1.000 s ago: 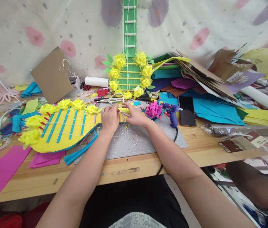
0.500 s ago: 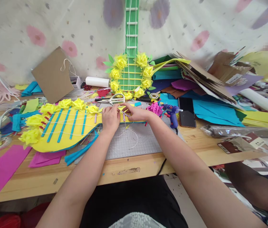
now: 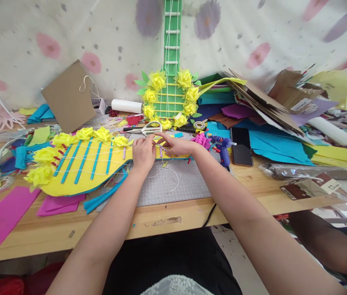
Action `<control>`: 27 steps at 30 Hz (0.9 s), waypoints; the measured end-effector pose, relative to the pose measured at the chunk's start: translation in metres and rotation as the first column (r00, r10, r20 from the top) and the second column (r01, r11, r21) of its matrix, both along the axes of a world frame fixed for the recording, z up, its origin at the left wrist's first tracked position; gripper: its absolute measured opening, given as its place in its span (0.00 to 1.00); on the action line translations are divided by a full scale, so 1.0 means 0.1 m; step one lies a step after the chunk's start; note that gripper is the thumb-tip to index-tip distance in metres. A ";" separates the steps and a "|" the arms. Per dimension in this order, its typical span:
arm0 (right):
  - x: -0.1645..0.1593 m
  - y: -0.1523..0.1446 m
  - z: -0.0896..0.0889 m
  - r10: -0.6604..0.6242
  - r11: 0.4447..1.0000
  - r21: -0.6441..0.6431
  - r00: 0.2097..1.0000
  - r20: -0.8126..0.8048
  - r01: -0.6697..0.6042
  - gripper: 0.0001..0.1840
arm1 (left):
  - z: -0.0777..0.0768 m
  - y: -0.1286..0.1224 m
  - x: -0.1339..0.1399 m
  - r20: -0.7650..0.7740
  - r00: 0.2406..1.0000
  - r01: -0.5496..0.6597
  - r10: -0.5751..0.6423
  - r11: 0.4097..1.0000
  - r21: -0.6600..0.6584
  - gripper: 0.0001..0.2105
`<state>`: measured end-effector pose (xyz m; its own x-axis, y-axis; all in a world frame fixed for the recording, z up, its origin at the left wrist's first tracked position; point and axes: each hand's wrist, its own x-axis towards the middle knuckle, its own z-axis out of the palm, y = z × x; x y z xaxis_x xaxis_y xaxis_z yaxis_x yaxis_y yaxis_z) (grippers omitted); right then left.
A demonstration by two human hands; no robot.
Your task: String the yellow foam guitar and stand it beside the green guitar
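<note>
Close together, hands (image 3: 143,153) bent over yellow guitar (image 3: 89,166), grip unclear; grey mat (image 3: 186,186) nears table edge (image 3: 192,214).

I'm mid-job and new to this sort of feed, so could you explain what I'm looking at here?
There is no machine: these are a person's own bare hands, seen from one camera worn on the head, looking forward and down. The left hand and right hand are both at the narrow neck of a yellow guitar-shaped craft; I can't tell what their fingers grip. Loose white string curls over a gray cutting mat nearby. On the wooden table also lie scissors beyond the hands, with a glue gun and a phone to the right. Behind them stands a green guitar-shaped craft ringed with yellow flowers.
</note>
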<state>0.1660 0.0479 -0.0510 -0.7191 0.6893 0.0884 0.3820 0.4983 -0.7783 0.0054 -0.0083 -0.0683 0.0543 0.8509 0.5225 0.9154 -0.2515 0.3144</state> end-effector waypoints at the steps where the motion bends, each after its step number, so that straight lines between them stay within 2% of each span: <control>1: 0.00 0.00 0.00 0.019 0.999 -0.043 1.000 0.016 -0.018 0.45 | 0.00 0.00 0.00 0.001 1.000 0.003 -0.003 1.000 -0.001 0.17; 3: 0.00 0.01 0.01 0.075 0.986 -0.151 0.996 0.055 -0.065 0.47 | 0.00 0.00 0.00 0.002 1.000 0.006 -0.006 1.000 0.004 0.17; 6: 0.00 0.01 0.04 0.059 0.985 -0.166 0.996 0.071 -0.047 0.48 | -0.01 0.01 0.00 -0.002 1.000 0.004 -0.004 1.000 0.013 0.17; 10: 0.00 -0.02 0.11 0.036 0.995 -0.094 0.991 0.130 -0.024 0.47 | -0.01 0.01 -0.01 -0.002 1.000 -0.003 0.003 1.000 0.017 0.17; 14: 0.01 -0.08 0.25 0.009 1.000 0.010 0.975 0.224 -0.012 0.47 | 0.00 0.01 -0.01 -0.003 1.000 -0.003 0.003 1.000 0.023 0.17; 21: 0.03 -0.28 0.54 -0.072 0.983 0.181 0.888 0.455 -0.013 0.47 | -0.02 0.00 0.07 -0.025 0.997 0.069 -0.068 0.996 0.049 0.16; 27: 0.08 -0.32 0.57 -0.125 0.966 0.259 0.825 0.551 -0.027 0.52 | -0.03 -0.04 0.20 -0.024 0.990 0.141 -0.140 0.987 0.074 0.15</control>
